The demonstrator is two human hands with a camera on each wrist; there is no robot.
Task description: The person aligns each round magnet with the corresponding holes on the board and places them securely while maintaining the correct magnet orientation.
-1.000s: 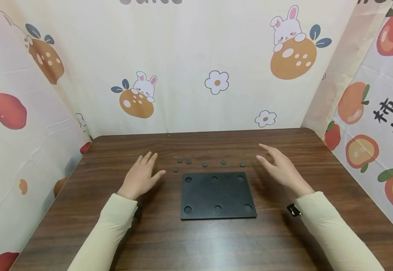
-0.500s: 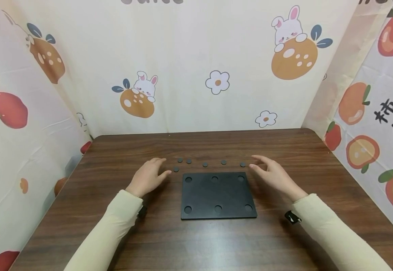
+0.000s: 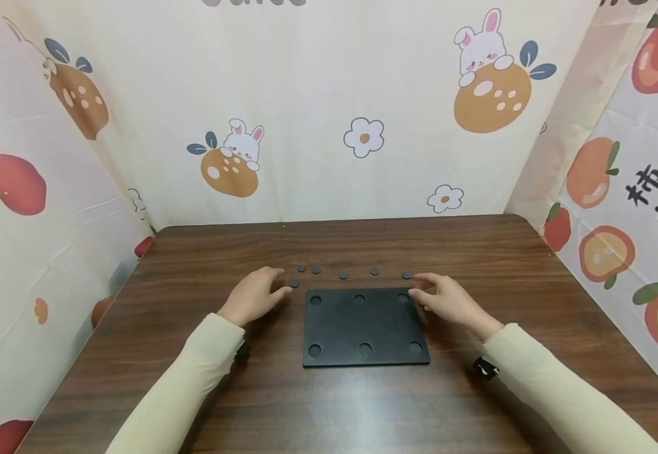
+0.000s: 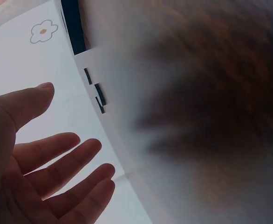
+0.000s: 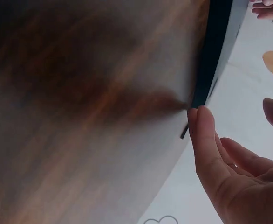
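Note:
A black rectangular board [image 3: 363, 325] with several shallow round recesses lies on the table. Behind it are several small dark discs, with one disc [image 3: 405, 275] at the right end and another disc [image 3: 295, 283] at the left. My left hand [image 3: 255, 295] hovers beside that left disc, fingers relaxed and the thumb apart; the left wrist view shows nothing in this hand [image 4: 57, 172]. My right hand [image 3: 448, 301] reaches to the board's far right corner, index fingertip close to the right disc. Its thumb stands away from the fingers [image 5: 204, 135]; contact with the disc cannot be told.
The brown wooden table [image 3: 329, 410] has rounded far corners. A printed curtain [image 3: 317, 170] hangs behind it and along both sides. More discs, such as the middle disc [image 3: 343, 275], lie between the two hands. Dark wrist devices show below both cuffs.
Both hands have moved inward toward the discs, and their fingers have bent from a wider spread. The right hand has also come nearer. The discs and board have not moved.

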